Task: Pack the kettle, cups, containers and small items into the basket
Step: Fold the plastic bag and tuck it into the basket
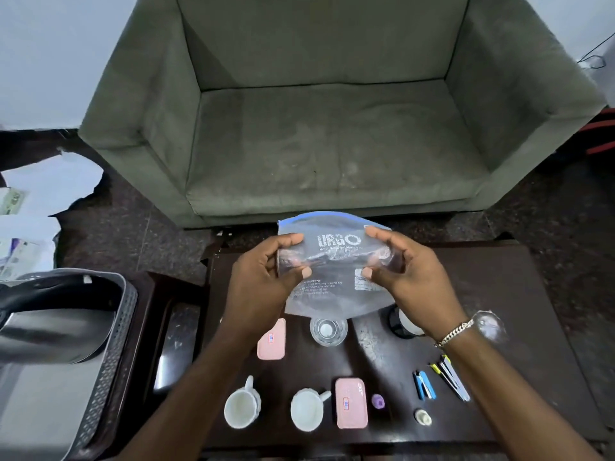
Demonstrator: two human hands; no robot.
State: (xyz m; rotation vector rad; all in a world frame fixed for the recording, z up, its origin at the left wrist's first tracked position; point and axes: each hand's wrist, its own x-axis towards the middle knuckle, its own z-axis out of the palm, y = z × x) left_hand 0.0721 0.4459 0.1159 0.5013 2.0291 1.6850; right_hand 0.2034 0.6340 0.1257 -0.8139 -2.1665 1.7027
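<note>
Frame centre: my left hand (266, 277) and right hand (399, 271) pinch the limp, slippery zip bag (336, 261) by its side edges.

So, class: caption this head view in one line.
Both hands hold a clear zip bag above cups and containers.

Beyond the dark table's (499, 294) far edge, a grey-green sofa (332, 128); off its left edge, white papers (50, 191) on the floor.
</note>
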